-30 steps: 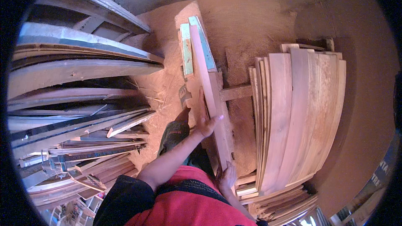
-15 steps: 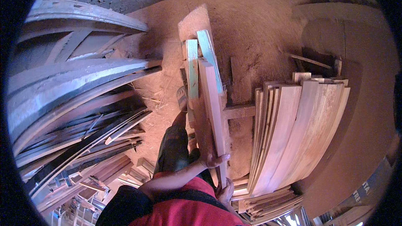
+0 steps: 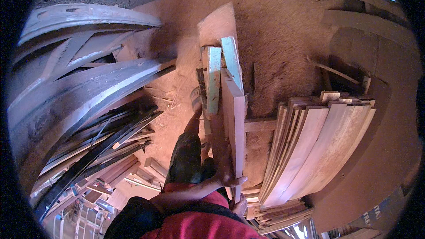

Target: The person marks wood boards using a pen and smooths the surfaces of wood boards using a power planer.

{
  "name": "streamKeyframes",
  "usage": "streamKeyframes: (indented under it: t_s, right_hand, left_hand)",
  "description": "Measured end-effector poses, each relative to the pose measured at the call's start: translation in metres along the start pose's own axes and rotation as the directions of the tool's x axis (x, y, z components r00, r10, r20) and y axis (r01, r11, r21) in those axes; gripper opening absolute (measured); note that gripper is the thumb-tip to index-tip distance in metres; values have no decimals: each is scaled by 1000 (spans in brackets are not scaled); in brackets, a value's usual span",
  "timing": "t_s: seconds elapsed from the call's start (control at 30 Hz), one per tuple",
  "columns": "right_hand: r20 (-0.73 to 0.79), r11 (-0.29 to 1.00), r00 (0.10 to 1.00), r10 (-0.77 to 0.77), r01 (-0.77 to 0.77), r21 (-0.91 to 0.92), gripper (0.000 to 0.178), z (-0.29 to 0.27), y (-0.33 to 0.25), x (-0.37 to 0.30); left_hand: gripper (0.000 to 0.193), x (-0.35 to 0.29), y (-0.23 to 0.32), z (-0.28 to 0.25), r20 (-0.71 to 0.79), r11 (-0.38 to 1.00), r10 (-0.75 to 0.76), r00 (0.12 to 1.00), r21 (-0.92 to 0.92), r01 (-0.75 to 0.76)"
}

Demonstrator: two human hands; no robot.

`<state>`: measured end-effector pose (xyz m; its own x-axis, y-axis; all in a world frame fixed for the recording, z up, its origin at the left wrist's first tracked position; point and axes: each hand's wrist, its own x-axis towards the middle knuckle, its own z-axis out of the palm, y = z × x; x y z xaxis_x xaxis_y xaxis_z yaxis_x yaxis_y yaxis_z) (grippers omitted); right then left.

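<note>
A long, pale reddish wooden board (image 3: 238,128) runs away from me, its far end beside two pieces of wood with turquoise faces. My left hand (image 3: 228,179) is closed around the board near its close end, fingers over the top. Nearer my body, my right hand (image 3: 240,205) grips the same board's close end, partly hidden by it. The left turquoise piece (image 3: 214,79) and the right turquoise piece (image 3: 232,64) lie on a narrow, dusty wooden bench (image 3: 219,25).
Stacked planks (image 3: 305,150) stand at the right, joined to the bench side by a crosspiece (image 3: 260,125). Large curved timbers (image 3: 102,79) and dark strips fill the left. Sawdust covers the ground (image 3: 274,31). A big brown sheet (image 3: 354,172) lies far right.
The board's far end has come up and nearer, and the board has tipped to show more of its side face. Both hands keep their hold; the whole view has shifted slightly.
</note>
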<state>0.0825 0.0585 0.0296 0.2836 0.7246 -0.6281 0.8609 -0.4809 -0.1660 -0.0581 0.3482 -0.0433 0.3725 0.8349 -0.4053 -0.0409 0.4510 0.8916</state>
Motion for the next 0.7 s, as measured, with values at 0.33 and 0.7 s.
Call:
streamKeyframes:
  t_s: [0.33, 0.7]
  right_hand:
    - [25, 991, 1000, 18, -21, 130, 42, -5, -3, 1]
    - [-68, 985, 987, -142, 148, 89, 49, -14, -13, 12]
  left_hand:
    - [100, 2, 5, -6, 5, 998, -38, 999, -58, 38]
    - [99, -12, -23, 5, 66, 993, -50, 997, -99, 57]
